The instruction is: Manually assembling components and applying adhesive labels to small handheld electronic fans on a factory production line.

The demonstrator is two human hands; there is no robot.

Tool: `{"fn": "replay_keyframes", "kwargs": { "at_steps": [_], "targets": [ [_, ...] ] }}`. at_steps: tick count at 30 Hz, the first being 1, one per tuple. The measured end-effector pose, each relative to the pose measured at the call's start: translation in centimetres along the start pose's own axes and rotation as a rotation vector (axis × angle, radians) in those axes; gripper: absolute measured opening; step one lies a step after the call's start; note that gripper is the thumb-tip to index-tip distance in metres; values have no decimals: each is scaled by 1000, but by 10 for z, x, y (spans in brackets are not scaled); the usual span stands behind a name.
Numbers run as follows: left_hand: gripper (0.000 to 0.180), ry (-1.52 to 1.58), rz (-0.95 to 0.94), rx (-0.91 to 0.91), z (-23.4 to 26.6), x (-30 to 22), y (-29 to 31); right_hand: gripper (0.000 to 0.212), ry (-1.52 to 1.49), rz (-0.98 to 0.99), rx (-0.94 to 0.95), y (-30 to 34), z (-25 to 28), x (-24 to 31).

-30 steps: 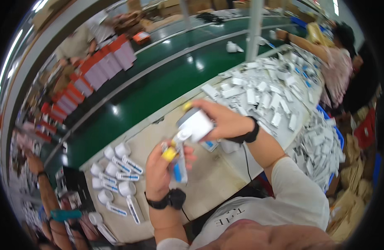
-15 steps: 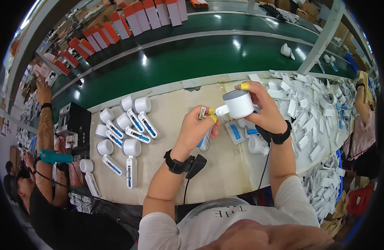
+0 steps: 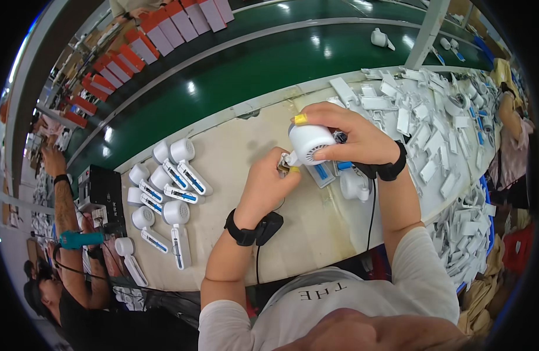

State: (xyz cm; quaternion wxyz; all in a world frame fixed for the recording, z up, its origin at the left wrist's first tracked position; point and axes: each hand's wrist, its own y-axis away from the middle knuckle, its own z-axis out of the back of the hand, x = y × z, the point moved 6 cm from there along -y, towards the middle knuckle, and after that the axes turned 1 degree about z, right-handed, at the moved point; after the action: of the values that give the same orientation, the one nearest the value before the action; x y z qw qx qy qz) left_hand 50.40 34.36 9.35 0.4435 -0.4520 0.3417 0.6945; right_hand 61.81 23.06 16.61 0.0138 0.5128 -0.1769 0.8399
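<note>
My right hand [image 3: 363,140] grips the white round head of a handheld fan [image 3: 304,139], its thumb near the slotted vent. Pinched at the fan's narrow neck, my left hand [image 3: 262,182] has its fingers closed on the small hinge end; whatever else lies inside that grip is hidden. Yellow tape wraps several fingertips. On the table beneath my right hand lie an opened handle with a blue battery [image 3: 321,174] and another white fan head [image 3: 354,185]. To the left, several fans with blue batteries in open handles [image 3: 180,245] lie grouped together.
White plastic shells [image 3: 424,131] are heaped on the right, above a blue crate [image 3: 491,219] of more parts. A green conveyor belt [image 3: 222,76] runs behind, carrying orange-and-white boxes [image 3: 161,35]. At left are a black box [image 3: 108,196], a teal power tool [image 3: 81,238] and a co-worker.
The fan head has moved left and tipped, so its slotted vent now shows. My right hand has turned over it, while my left hand has closed in at the neck. The view has shifted slightly.
</note>
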Motion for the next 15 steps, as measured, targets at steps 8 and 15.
{"fn": "replay_keyframes", "kwargs": {
  "at_steps": [8,15],
  "targets": [
    [24,-47,-42,2,-5,-13,9,51,52,115,-34,8,5,-3],
    [19,222,28,189,-13,-26,19,51,-71,72,13,13,2,-5]
  ]
}}
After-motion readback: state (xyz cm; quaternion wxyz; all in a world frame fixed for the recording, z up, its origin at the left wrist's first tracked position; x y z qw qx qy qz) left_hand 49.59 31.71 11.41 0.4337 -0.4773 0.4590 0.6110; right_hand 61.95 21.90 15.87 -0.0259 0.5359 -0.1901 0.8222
